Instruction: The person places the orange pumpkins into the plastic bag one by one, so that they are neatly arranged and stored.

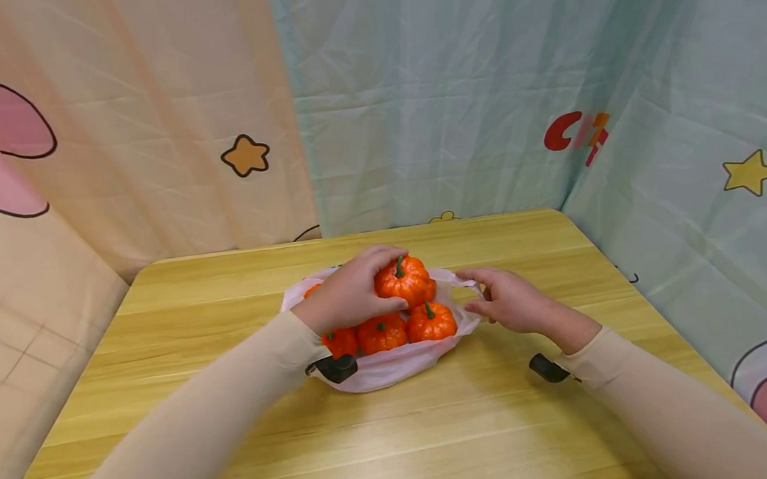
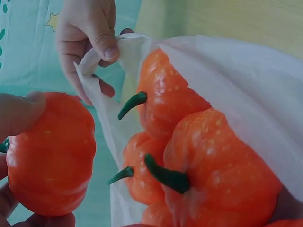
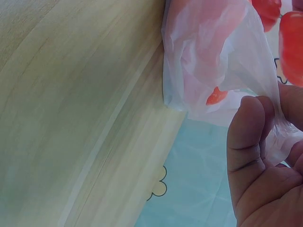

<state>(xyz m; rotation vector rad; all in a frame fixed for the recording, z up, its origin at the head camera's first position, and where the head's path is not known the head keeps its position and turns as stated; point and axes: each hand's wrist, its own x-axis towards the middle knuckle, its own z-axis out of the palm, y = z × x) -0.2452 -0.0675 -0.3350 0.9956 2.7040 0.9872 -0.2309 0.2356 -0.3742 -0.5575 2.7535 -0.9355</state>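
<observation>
My left hand (image 1: 355,290) grips a small orange pumpkin (image 1: 408,284) with a green stem, above a white plastic bag (image 1: 392,369). Thumb and fingers wrap that pumpkin (image 2: 52,156) in the left wrist view, where it is apart from those in the bag. Several more orange pumpkins lie in the open bag, among them one at the front right (image 1: 432,322) and a large one (image 2: 222,170) close to the left wrist camera. At the bag's right side, my right hand (image 1: 516,301) pinches the gathered plastic edge (image 3: 279,127). The left forearm hides part of the bag.
The bag rests on a wooden table (image 1: 237,435). Printed curtains (image 1: 427,103) hang behind the table's far edge and along its sides. A black wrist device (image 1: 548,368) sits at the right cuff, another (image 1: 337,368) at the left.
</observation>
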